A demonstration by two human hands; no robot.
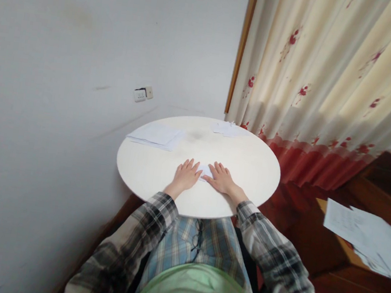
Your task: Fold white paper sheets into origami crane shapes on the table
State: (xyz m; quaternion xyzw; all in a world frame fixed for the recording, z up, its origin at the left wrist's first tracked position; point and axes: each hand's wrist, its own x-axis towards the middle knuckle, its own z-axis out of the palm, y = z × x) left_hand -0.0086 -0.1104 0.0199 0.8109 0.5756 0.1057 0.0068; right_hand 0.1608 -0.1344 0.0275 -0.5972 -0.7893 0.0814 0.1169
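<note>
A small piece of white paper (205, 172) lies flat on the round white table (209, 203), near the middle of its front half. My left hand (186, 175) rests on the paper's left side, palm down, with its fingers stretched out. On the right side my right hand (220, 178) lies flat in the same way, fingers spread. Both thumbs point inward over the paper. The hands cover the paper's sides, so its full outline and any folds cannot be made out.
A stack of white sheets (155, 134) sits at the table's left edge. Small paper pieces (227, 129) lie at the back. More papers (371, 237) rest on a wooden box (337, 242) at right. A wall with a socket (140, 95) and a curtain (308, 84) stand behind.
</note>
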